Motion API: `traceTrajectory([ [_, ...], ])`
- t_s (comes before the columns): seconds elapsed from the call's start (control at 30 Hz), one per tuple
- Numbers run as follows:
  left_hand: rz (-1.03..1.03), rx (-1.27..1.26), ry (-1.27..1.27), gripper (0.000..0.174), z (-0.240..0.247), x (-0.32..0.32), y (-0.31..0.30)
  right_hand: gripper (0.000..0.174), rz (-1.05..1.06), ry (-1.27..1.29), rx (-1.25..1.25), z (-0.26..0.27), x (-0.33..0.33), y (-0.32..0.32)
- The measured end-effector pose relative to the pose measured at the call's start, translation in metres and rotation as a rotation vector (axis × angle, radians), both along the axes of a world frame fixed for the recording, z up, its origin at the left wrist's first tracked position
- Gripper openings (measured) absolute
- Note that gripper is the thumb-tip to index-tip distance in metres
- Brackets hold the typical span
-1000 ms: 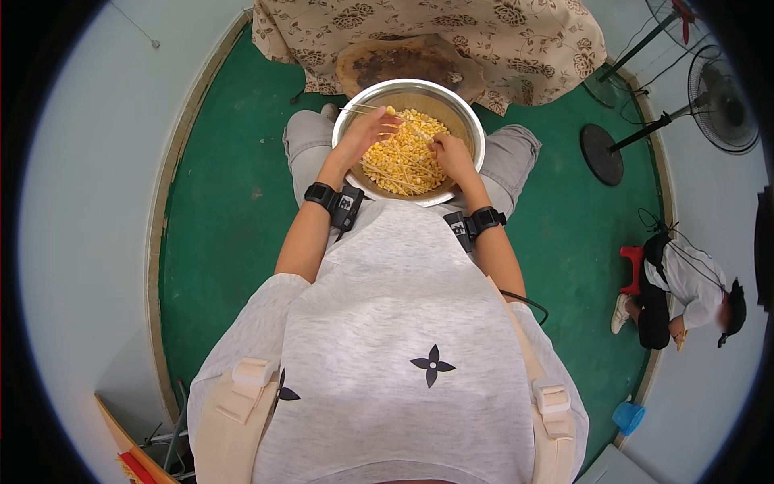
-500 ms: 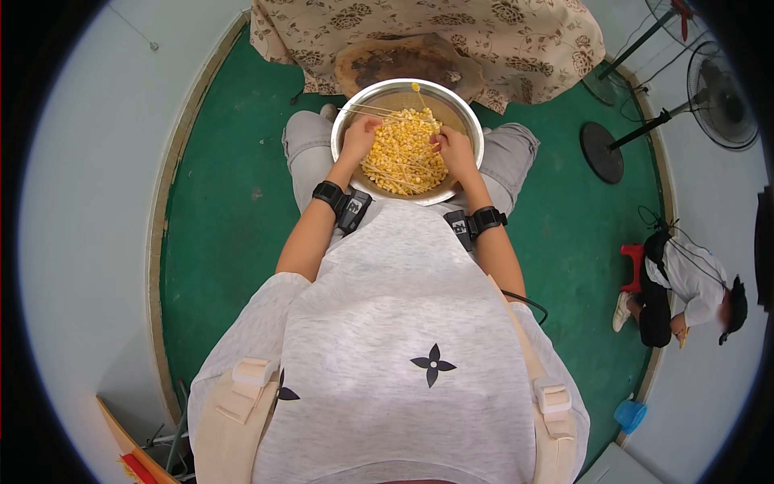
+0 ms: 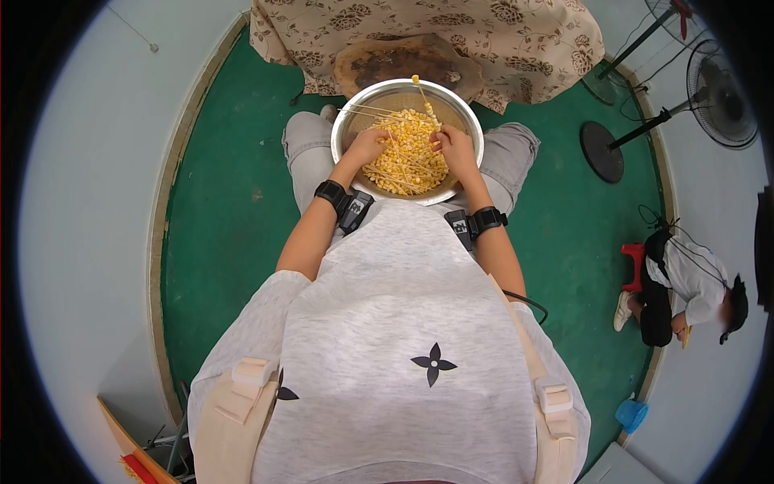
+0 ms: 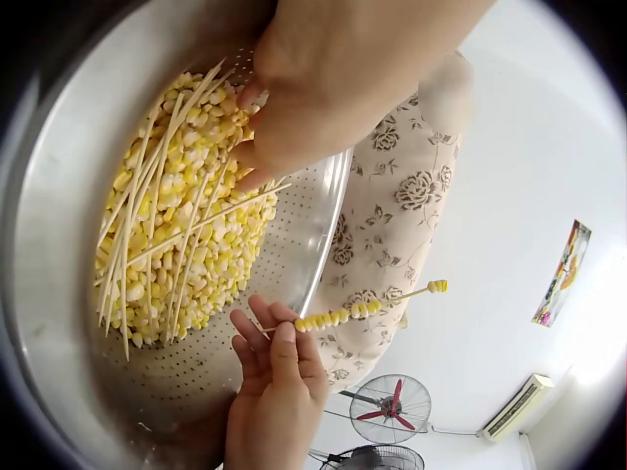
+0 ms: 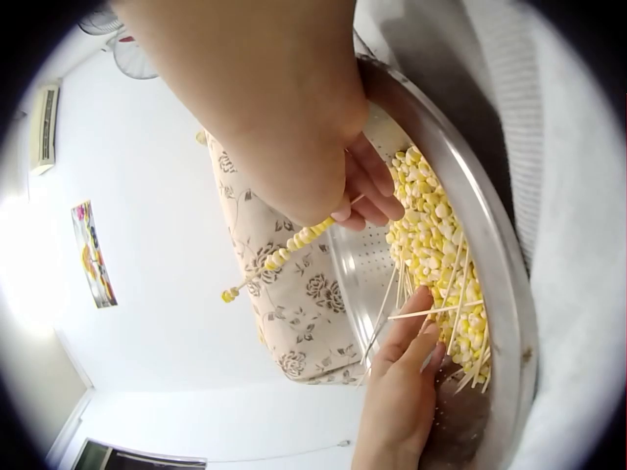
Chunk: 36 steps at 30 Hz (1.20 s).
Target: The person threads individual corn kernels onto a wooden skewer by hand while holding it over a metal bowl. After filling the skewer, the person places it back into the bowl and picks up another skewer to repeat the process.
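Observation:
A steel bowl [image 3: 472, 121] sits on my lap, holding yellow corn kernels [image 3: 411, 157] and several loose bamboo skewers [image 3: 367, 109]. My left hand [image 3: 372, 145] lies on the left side of the kernel pile, its fingers [image 5: 423, 338] fairly straight and touching the corn. My right hand [image 3: 443, 141] pinches a skewer [image 4: 362, 308] with a row of kernels threaded on it, its tip pointing away over the bowl's far rim. In the left wrist view the left hand [image 4: 250, 127] touches the kernels [image 4: 186, 245]. In the right wrist view the right hand [image 5: 367, 206] grips the threaded skewer [image 5: 284, 250].
Beyond the bowl stands a table under a floral cloth [image 3: 524, 40] with a dark wooden block [image 3: 407, 58] on it. Standing fans [image 3: 721, 101] and a round base [image 3: 601, 153] are at the right. Another person [image 3: 685, 290] crouches by a red stool [image 3: 631, 262] on the green floor [image 3: 234, 202].
My left hand came back from the far side of the bowl down onto the kernels at the near left. The right hand raised the threaded skewer so that it points away over the rim.

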<state>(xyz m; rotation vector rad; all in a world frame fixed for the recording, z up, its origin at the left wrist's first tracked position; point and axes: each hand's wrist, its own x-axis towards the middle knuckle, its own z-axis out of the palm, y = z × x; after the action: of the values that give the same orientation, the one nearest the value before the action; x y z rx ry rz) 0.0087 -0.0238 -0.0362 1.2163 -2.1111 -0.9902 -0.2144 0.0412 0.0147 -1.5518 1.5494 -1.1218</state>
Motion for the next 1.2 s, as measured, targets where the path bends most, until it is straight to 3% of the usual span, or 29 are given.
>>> traceTrajectory([
  [0.63,0.11,0.013,-0.088,0.015,0.012,-0.001,0.004,0.017,-0.011,-0.006,0.006,0.001,0.001,-0.001],
  [0.87,0.167,-0.007,-0.136,0.019,0.012,-0.002,0.002,0.017,-0.008,-0.003,0.005,0.002,0.001,-0.001],
  [0.97,0.283,0.094,0.037,0.024,0.019,-0.003,0.0,0.017,-0.006,-0.002,-0.006,0.001,0.001,0.0],
  [1.03,0.273,0.452,0.634,0.028,0.027,-0.002,0.0,0.017,-0.005,0.0,-0.016,0.0,-0.001,0.001],
  [1.07,0.273,0.451,0.634,0.028,0.031,-0.001,0.0,0.016,-0.004,-0.004,-0.018,-0.002,-0.002,0.001],
  [1.13,0.246,0.473,0.945,0.026,0.036,0.001,0.003,0.016,-0.002,-0.008,-0.021,-0.004,-0.003,0.0],
  [1.2,0.238,0.509,1.037,0.023,0.035,0.006,-0.001,0.016,-0.004,-0.016,-0.019,-0.005,-0.004,0.0],
])
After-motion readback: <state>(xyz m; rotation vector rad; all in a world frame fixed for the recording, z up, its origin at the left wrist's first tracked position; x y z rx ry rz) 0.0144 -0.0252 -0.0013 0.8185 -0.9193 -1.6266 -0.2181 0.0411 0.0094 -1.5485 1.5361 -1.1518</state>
